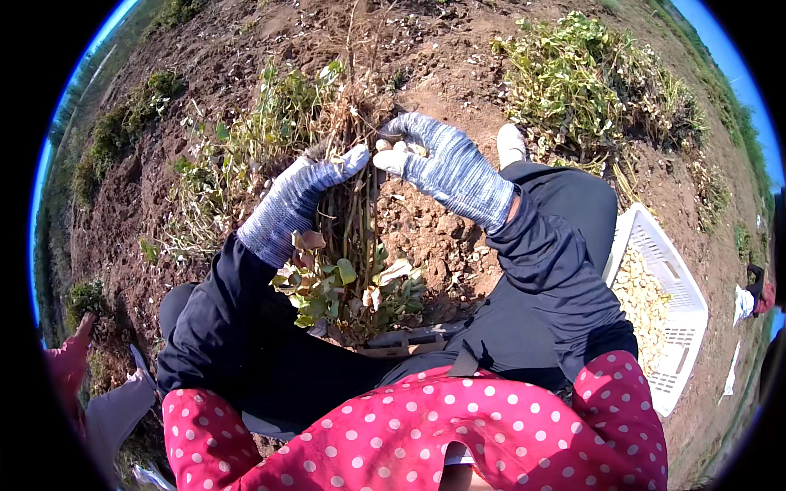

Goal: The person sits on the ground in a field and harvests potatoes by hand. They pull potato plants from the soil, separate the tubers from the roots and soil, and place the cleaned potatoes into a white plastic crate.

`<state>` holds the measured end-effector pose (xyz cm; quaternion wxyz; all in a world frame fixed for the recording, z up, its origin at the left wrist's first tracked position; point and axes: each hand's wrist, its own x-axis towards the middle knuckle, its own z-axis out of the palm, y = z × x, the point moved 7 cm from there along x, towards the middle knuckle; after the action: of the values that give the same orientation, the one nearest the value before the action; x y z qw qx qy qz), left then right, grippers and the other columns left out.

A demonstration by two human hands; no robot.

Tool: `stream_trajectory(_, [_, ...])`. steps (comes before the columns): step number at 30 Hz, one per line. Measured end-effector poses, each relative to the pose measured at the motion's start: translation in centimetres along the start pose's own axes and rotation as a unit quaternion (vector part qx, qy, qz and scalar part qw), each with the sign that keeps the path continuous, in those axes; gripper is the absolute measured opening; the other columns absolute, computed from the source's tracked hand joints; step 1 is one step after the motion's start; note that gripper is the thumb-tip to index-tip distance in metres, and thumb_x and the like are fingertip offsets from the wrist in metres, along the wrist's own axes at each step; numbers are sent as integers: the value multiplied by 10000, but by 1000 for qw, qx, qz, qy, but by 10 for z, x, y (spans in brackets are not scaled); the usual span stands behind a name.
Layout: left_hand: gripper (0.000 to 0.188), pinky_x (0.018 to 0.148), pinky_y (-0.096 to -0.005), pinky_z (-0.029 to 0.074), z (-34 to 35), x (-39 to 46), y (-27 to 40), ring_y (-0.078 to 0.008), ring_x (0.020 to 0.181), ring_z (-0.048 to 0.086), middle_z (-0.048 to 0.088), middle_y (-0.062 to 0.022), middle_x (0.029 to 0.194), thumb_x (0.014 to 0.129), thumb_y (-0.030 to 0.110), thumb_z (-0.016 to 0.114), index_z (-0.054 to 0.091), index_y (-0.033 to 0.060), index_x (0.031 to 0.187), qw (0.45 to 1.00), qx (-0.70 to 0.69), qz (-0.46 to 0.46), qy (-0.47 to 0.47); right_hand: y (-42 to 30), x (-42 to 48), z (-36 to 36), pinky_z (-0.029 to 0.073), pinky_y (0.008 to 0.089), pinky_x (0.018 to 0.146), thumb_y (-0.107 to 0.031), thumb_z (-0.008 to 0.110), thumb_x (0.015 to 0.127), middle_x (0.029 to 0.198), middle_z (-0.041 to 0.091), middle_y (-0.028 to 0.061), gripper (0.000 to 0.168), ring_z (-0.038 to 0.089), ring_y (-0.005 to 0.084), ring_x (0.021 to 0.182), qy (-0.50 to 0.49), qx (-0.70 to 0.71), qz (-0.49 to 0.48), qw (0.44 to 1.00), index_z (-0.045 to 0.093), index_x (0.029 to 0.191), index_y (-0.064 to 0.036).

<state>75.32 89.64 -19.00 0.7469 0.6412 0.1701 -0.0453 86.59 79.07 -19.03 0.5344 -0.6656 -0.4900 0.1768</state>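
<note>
A bundle of uprooted peanut plants [352, 227] hangs roots up before me, its leaves [344, 279] towards my lap. My left hand [301, 190], in a grey knitted work glove with pale fingertips, is closed around the stems just below the dry roots [351, 116]. To the right of the roots my right hand [439, 162], gloved alike, is curled with the thumb against the fingers. Pale peanut pods [387, 146] show between its fingers. How many pods lie in the right palm is hidden.
A white slatted plastic crate [688, 307] with many peanut pods [638, 294] stands by my right knee. Heaps of pulled plants lie ahead right [583, 86] and left [209, 202]. Another person's pink sleeve [61, 368] shows at far left; someone else [758, 294] is at far right.
</note>
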Motion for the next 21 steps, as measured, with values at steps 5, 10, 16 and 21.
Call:
stream_trajectory(5, [311,695,-227,500,-5,3,-15,-66,773,614,647,-5,896,856,263,648,594,30,1054,992,-111,-40,54,-3,-6,17,419,205,479,-282,588,888,647,519,-9,226,503,51,527,-89,92,154,980,581,925,-59])
stream_trajectory(10, [431,679,-246,520,-37,15,-29,-81,775,610,628,-14,908,860,362,618,580,55,1160,988,-125,-66,68,-34,-20,-32,274,175,377,-265,503,919,594,466,-26,267,369,28,424,-46,222,153,962,585,951,-12])
stream_trajectory(16, [485,670,-273,513,-44,8,-2,-144,750,608,612,-37,878,887,375,560,525,28,1223,984,-176,24,28,-56,-161,-220,306,180,362,-274,513,919,598,487,2,249,415,49,411,286,-134,303,899,592,972,-44])
stream_trajectory(21, [467,831,-322,508,-37,13,-21,-182,976,619,614,-95,1128,878,341,583,529,30,1222,974,-216,-25,-62,-63,-290,-322,419,360,942,-199,644,823,1131,601,180,452,556,317,1083,97,-758,317,561,522,1233,-53])
